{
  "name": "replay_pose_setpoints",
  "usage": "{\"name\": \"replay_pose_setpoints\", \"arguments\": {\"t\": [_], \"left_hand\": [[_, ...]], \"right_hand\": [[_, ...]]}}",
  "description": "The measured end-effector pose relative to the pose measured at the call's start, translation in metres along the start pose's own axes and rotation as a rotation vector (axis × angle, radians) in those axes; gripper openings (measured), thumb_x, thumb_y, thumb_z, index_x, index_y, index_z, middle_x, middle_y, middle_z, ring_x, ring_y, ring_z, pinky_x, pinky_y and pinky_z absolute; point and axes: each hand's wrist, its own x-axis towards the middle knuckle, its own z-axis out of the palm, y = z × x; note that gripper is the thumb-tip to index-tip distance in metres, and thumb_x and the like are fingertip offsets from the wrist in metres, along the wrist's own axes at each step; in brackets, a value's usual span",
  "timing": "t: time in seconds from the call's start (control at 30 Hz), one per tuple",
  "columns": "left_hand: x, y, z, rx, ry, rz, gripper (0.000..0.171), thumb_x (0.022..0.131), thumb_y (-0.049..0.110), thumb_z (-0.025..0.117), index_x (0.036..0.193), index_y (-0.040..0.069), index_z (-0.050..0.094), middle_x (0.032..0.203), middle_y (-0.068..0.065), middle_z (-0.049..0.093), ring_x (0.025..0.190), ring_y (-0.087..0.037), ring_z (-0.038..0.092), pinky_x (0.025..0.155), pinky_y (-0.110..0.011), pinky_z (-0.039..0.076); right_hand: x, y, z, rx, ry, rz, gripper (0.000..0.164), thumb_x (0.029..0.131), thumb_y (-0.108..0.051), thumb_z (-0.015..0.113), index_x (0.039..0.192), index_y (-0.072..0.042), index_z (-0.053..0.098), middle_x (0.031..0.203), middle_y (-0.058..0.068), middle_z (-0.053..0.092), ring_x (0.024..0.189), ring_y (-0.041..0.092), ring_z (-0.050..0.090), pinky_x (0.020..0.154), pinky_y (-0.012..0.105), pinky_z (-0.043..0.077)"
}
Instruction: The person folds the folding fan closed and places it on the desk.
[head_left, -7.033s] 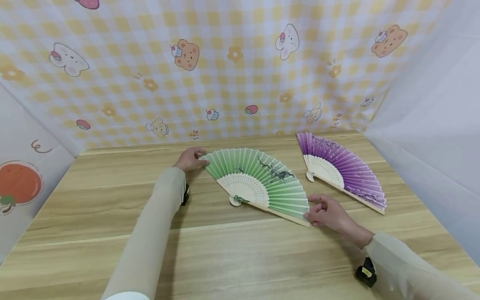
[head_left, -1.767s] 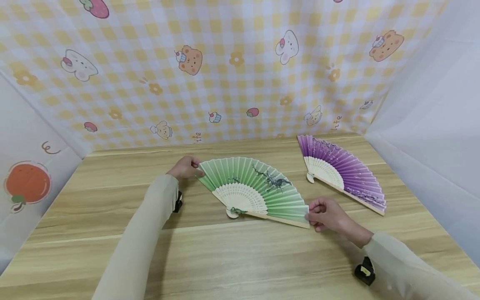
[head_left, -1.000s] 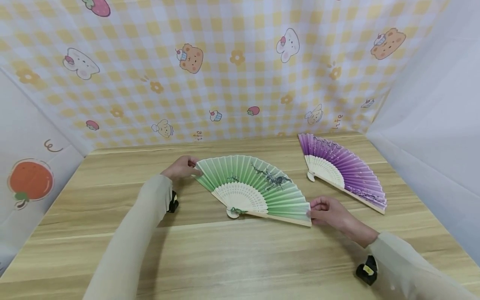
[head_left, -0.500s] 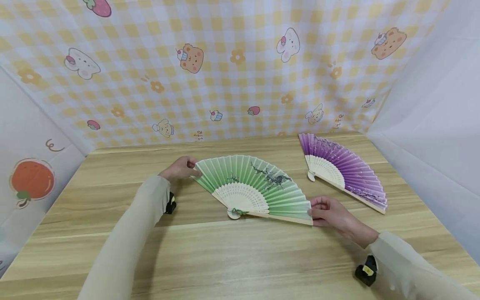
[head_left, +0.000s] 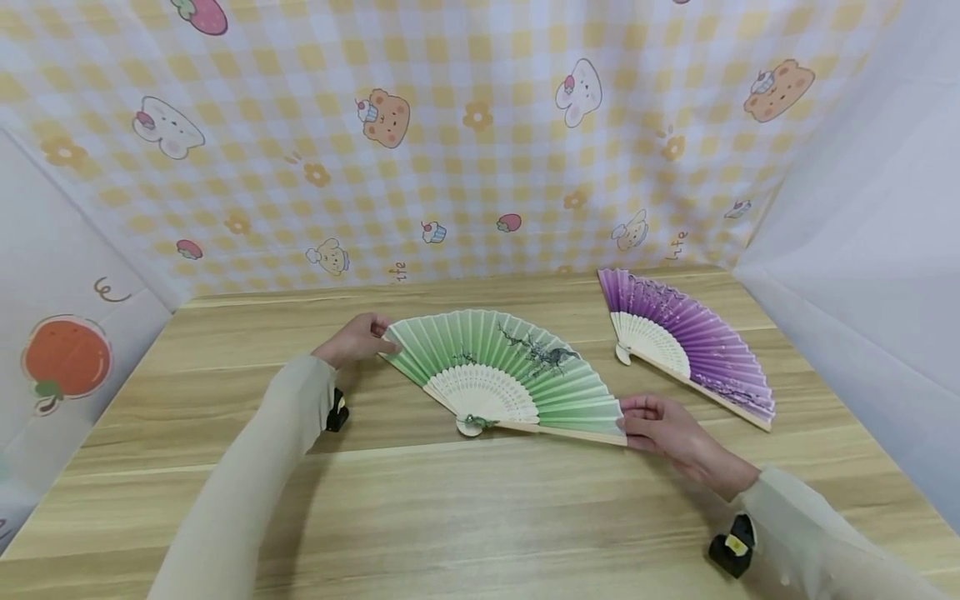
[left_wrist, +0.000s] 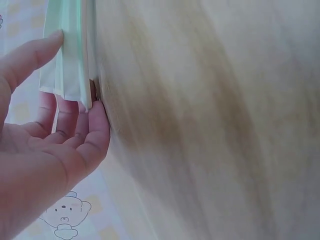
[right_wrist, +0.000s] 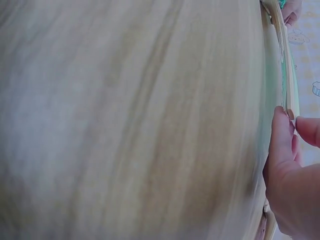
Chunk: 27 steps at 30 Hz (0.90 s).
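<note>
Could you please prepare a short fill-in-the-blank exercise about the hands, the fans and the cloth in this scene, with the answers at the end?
1. The left hand and the right hand both hold the ____ folding fan.
2. The purple folding fan lies on the wooden table, nearer to the ____ hand.
3. The checked cloth behind the table is white and ____.

Missing words: green; right; yellow.

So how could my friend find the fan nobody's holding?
Find the table, then look toward its back right corner. The purple fan lies spread out there. No hand grips it, while its neighbour, the green fan, is held at both ends.
</note>
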Motion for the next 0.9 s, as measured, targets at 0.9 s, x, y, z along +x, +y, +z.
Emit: {"name": "replay_pose_setpoints", "arguments": {"t": [0.9], "left_hand": [[-0.013,-0.003,0.004,-0.032,0.022,0.004,0.042,0.081,0.006,0.059,0.115,-0.01,0.04,0.104,-0.02,0.047,0.089,-0.024,0.047,0.072,-0.027,0.047]], "right_hand": [[-0.004,0.001,0.004,-0.045,-0.037,-0.046,0.064,0.081,-0.001,0.06,0.131,0.014,0.023,0.106,0.015,0.048,0.087,0.011,0.052,0.078,0.026,0.05]]}}
